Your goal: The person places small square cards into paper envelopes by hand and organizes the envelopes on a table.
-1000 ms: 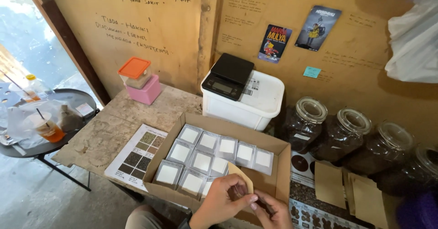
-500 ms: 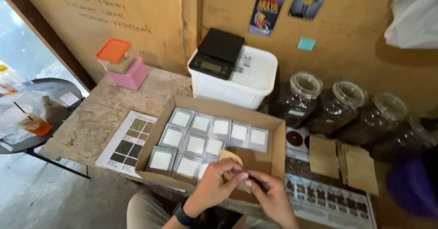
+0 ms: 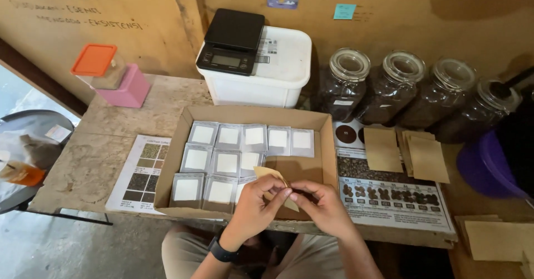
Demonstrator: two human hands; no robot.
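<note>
We have both hands pinched on a small brown paper pouch (image 3: 280, 185): our left hand (image 3: 255, 208) grips its near edge, our right hand (image 3: 324, 207) closes on it from the other side, fingertips meeting over the front wall of the cardboard box (image 3: 183, 145). Just beyond our hands, rows of silver sachets (image 3: 225, 162) fill the box. Further off sit the white tub (image 3: 278, 70) with a black scale (image 3: 232, 41) on it, and to our right four glass jars (image 3: 409, 87) line the surface (image 3: 105, 145).
</note>
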